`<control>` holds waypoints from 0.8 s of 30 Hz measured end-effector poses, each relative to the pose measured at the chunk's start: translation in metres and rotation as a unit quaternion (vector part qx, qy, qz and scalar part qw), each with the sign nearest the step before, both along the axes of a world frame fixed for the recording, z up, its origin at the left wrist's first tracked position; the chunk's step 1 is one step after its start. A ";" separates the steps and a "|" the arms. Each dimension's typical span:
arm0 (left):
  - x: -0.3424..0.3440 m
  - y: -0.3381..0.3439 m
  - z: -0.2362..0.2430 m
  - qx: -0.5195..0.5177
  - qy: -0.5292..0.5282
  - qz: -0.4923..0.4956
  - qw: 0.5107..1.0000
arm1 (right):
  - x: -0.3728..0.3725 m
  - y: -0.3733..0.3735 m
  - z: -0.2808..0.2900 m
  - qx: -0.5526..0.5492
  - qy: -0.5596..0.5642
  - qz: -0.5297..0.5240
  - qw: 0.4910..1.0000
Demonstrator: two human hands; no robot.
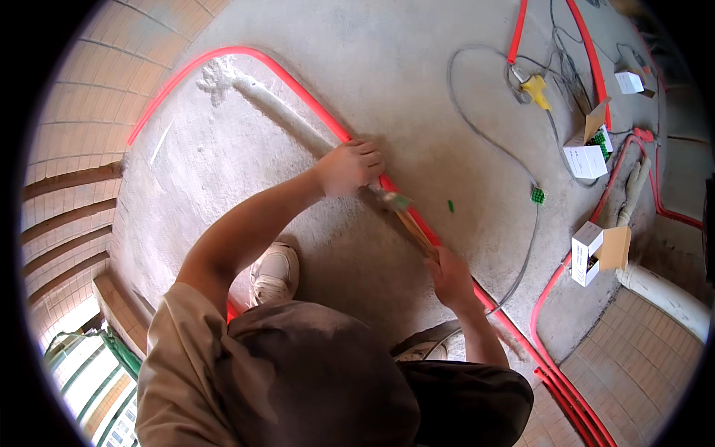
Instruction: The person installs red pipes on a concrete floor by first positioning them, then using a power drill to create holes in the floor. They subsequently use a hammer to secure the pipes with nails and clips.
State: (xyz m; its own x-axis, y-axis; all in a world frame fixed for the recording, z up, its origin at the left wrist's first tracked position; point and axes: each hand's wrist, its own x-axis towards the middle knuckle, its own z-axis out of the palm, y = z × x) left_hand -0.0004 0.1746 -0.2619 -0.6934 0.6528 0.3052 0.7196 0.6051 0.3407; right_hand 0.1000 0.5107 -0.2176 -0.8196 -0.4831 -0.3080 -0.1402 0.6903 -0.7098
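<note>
A long red pipe (298,88) curves across the concrete floor and runs diagonally past both my hands. My left hand (350,165) is closed over it, fingers curled around its far side. My right hand (451,277) grips the wooden handle of a hammer (414,229). The hammer's head, blurred, is close to the pipe just below my left hand. A small green piece (401,200) shows beside the head; its kind is unclear. Another green strip (450,205) lies on the floor to the right.
Opened white boxes (585,162) (587,240) stand at the right, one holding green pieces. A yellow tool (535,90) lies among grey cables (463,112). A green block (538,196) sits by a cord. More red pipes (570,402) run at lower right. Brick walls (93,97) border the floor.
</note>
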 end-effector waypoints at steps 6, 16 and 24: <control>0.015 0.007 0.000 -0.038 0.038 0.013 0.998 | 0.045 0.044 0.014 -0.086 0.054 -0.087 0.991; 0.009 0.103 0.008 0.029 -0.056 -0.008 0.998 | 0.131 0.085 0.001 -0.157 -0.082 -0.363 0.915; -0.003 0.163 -0.009 -0.123 -0.079 -0.058 0.988 | 0.136 0.079 0.013 -0.217 -0.082 -0.436 0.869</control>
State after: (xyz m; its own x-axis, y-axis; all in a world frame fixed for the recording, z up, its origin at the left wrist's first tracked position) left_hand -0.0039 0.3376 -0.2706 -0.6361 0.7713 0.0210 0.7383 0.6006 0.3068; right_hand 0.2359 0.5893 -0.2043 -0.8944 0.2008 -0.3996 0.4307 0.1458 -0.8907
